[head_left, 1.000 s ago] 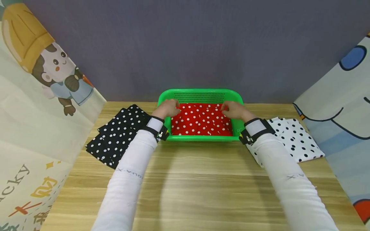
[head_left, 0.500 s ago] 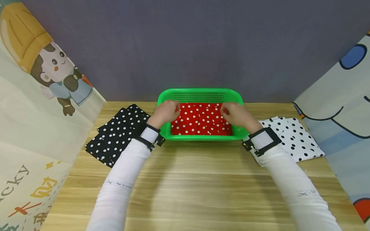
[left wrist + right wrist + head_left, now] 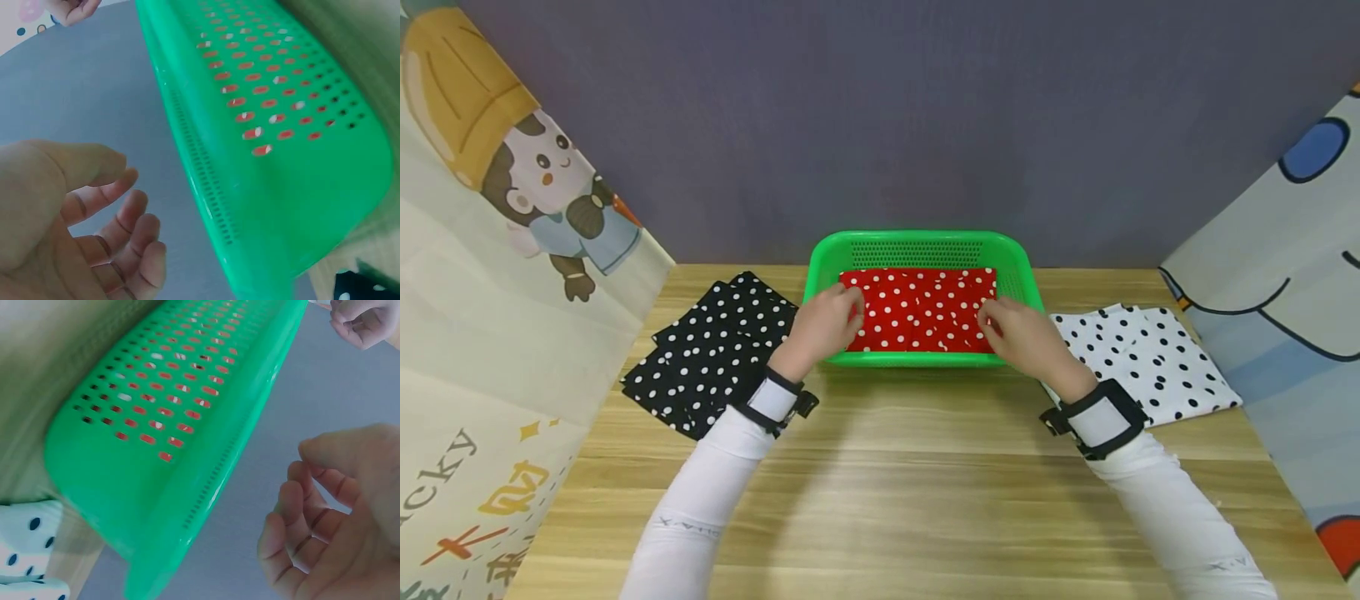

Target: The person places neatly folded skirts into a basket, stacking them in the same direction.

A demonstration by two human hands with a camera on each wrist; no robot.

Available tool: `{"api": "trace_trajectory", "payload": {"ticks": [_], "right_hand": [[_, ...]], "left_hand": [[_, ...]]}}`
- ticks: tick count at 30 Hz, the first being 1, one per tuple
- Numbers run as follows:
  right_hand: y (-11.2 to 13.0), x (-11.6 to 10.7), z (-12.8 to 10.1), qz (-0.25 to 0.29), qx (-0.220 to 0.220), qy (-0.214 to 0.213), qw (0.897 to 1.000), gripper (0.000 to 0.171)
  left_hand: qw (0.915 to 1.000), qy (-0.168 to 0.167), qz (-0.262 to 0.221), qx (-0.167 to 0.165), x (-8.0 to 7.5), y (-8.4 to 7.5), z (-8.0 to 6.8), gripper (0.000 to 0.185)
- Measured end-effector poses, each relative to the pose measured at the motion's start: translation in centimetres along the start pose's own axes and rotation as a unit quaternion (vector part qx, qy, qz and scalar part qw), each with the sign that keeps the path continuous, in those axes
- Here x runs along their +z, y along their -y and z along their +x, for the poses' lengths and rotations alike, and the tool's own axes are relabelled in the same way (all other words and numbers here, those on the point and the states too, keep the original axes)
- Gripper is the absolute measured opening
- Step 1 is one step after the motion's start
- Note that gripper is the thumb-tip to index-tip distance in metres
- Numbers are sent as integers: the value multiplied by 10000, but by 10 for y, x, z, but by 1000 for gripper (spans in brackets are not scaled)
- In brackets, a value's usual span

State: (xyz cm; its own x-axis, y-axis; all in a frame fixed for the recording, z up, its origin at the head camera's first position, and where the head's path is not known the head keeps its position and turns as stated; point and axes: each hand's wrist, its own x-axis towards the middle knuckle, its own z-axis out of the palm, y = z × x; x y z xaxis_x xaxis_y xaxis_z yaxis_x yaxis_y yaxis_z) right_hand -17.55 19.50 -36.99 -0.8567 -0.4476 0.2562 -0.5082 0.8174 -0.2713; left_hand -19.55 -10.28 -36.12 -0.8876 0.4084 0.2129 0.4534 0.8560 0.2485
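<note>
long white sleeves with small grey lettering on both arms, black-and-white strap at each wrist, left hand (image 3: pixel 823 323) and right hand (image 3: pixel 1024 336) bare.

Basket (image 3: pixel 922 247): stands at the middle of the table (image 3: pixel 910 500), against the back wall (image 3: pixel 887 108).
Folded cloth (image 3: pixel 921 308): lies inside the basket.
Left cloth pile (image 3: pixel 711 350): on the table, just left of the basket.
Right cloth pile (image 3: pixel 1150 358): on the table, just right of the basket.
Left hand (image 3: pixel 823 321): over the basket's near left corner.
Right hand (image 3: pixel 1022 333): over its near right corner.
Side panels: one stands at each end of the table.
</note>
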Motion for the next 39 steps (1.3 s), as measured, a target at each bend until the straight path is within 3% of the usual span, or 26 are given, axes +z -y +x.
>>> {"api": "trace_trajectory", "payload": {"ticks": [11, 18, 28, 34, 39], "right_hand": [[1, 17, -44, 232, 129, -427, 9987, 6], [1, 33, -66, 186, 323, -454, 9983, 9], [-6, 44, -84, 35, 332, -528, 9980, 9], [-20, 47, -97, -113, 564, -630, 9964, 11], [-38, 47, -108, -292, 635, -788, 9944, 12]], "left_hand": [[9974, -650, -313, 21, 19, -6, -33, 4], [9937, -976, -543, 32, 30, -9, -53, 6], [9948, -816, -602, -93, 54, -9, -84, 8], [9942, -827, -662, -164, 67, -9, -100, 8], [9958, -646, -619, -178, 74, -9, -109, 9]]}}
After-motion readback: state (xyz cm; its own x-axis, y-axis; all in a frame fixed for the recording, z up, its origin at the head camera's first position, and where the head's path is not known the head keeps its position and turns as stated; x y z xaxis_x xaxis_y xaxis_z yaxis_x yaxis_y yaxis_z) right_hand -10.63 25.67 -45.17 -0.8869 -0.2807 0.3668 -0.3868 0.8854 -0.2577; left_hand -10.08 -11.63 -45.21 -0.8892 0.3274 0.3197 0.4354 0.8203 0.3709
